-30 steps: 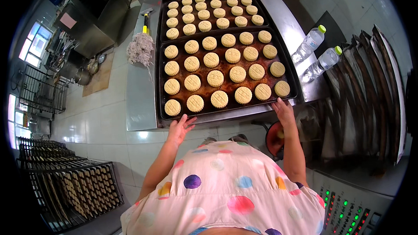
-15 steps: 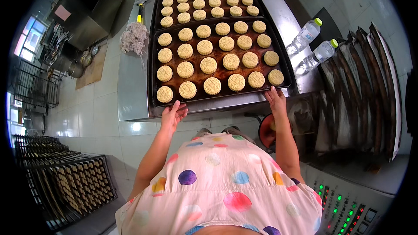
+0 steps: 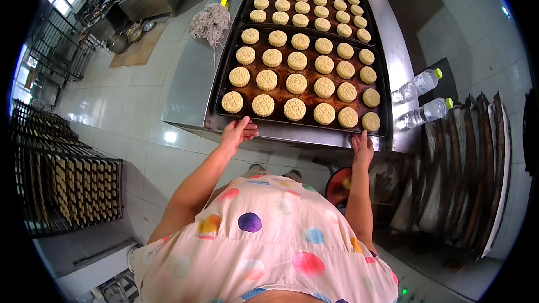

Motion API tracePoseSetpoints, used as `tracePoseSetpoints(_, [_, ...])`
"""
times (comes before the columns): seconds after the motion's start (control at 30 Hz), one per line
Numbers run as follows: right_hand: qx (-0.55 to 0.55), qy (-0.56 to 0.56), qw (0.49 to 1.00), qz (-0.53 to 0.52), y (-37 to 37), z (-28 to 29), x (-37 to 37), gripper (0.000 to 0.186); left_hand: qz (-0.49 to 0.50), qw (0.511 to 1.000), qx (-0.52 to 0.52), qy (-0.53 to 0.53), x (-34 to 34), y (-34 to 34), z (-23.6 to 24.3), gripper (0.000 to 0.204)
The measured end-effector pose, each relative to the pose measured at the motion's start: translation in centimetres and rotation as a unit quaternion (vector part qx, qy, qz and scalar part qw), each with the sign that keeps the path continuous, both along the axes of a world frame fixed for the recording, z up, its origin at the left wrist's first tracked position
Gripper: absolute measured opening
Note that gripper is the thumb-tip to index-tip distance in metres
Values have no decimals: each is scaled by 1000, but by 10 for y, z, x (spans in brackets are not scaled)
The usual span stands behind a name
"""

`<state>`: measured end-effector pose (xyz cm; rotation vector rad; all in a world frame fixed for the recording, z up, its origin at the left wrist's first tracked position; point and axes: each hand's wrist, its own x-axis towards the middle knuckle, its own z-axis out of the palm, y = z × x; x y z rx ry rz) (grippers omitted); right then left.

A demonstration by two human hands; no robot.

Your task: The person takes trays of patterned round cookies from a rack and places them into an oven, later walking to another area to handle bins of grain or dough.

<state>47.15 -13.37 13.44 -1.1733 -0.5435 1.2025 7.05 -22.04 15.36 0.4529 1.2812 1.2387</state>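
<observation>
A dark baking tray (image 3: 306,124) lies on the metal counter, set with rows of round, pale, patterned mooncakes (image 3: 295,83). My left hand (image 3: 237,134) is at the tray's near edge, left of its middle, fingers apart and a fingertip against the rim. Near the right corner, my right hand (image 3: 362,148) touches the same edge, with thumb and fingers parted and some fingers hidden. Neither hand is visibly wrapped round the tray. Directly behind stands a second tray of mooncakes (image 3: 320,11), and part of a third shows at the far end.
Two clear bottles with green caps (image 3: 422,83) lie tilted right of the trays. A grey mop head (image 3: 211,23) rests on the counter's left side. Upright dark sheets (image 3: 457,163) stand at right. A loaded rack (image 3: 84,188) is at left, a red round object (image 3: 338,186) below the counter.
The view has turned, so the counter, trays and bottles sit farther right in the picture. Both hands remain at the near tray's edge; any sliding of the tray is too slight to tell.
</observation>
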Motion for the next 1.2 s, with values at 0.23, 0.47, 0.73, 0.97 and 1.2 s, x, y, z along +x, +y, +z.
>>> tracePoseSetpoints(0.23, [-16,-25,1000,-9,1,-3,-1,42,-43,999,8,21,-5,-2,-2,38])
tracePoseSetpoints(0.47, [-22,-51,998,-12,2,-2,-3,41,-61,997,23,42,-8,-1,-15,28])
tracePoseSetpoints(0.73, [-42,-60,997,-8,-1,2,-4,43,-28,999,7,38,-4,-3,-13,26])
tracePoseSetpoints(0.97, [-52,-57,997,-22,-4,7,-5,45,-37,999,11,21,-5,-6,-11,28])
tracePoseSetpoints(1.2, [-64,-47,997,-16,-8,6,0,42,-47,999,15,18,-6,-11,-6,31])
